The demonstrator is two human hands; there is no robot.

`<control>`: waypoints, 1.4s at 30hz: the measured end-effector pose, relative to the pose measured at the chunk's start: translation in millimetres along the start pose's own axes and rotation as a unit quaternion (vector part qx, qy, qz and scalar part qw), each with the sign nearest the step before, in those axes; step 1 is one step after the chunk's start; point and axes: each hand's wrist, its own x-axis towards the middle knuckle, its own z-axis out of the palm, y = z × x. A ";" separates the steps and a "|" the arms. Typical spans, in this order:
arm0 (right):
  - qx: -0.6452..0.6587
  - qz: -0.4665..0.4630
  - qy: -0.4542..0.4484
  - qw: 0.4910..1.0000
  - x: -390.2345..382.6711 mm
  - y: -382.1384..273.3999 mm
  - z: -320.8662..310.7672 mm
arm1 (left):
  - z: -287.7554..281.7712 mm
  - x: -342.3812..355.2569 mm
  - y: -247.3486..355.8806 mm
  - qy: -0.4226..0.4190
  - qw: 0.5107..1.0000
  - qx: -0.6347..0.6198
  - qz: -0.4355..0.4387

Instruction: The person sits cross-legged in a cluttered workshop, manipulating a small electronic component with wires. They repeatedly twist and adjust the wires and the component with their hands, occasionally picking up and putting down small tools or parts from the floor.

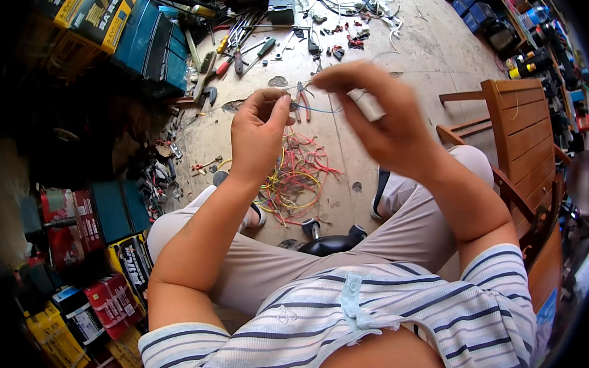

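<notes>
Hands (392, 124) hover, the left (257, 136) pinching blue wire (315, 109).

Left hand (257, 136): thumb and forefinger pinched on a thin blue wire (317, 109), which runs toward the right hand. Right hand (391, 115): raised, fingers curved, blurred by motion; its grip cannot be determined.

Floor (366, 157): pliers (303, 103) lie beyond the left fingertips, jaws pointing away from the person. A tangle (297, 177) of red, yellow and green wires lies between the feet. Screwdrivers (224, 68) lie grouped further off, to the left; black and red scraps (353, 37) are scattered to their right.

Left side: teal cases (144, 45) above, stacked boxes (114, 303) in yellow, red and black below. Right side: a slatted wooden chair (521, 129).
</notes>
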 end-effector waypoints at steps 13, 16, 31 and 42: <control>0.043 0.212 -0.060 0.974 -20.0 36.4 30.9 | 2.0 -1.9 10.6 -0.060 0.988 -0.120 -0.073; 0.132 0.295 -0.102 0.941 -20.5 39.5 30.5 | 1.7 -1.9 7.8 -0.068 0.986 -0.136 -0.072; -0.113 0.056 -0.061 0.990 -16.3 30.3 23.6 | -2.0 -3.1 13.3 -0.121 0.975 -0.114 -0.147; -0.151 0.074 -0.112 0.979 -13.7 30.5 17.7 | -3.1 -3.2 16.1 -0.117 0.972 -0.140 -0.145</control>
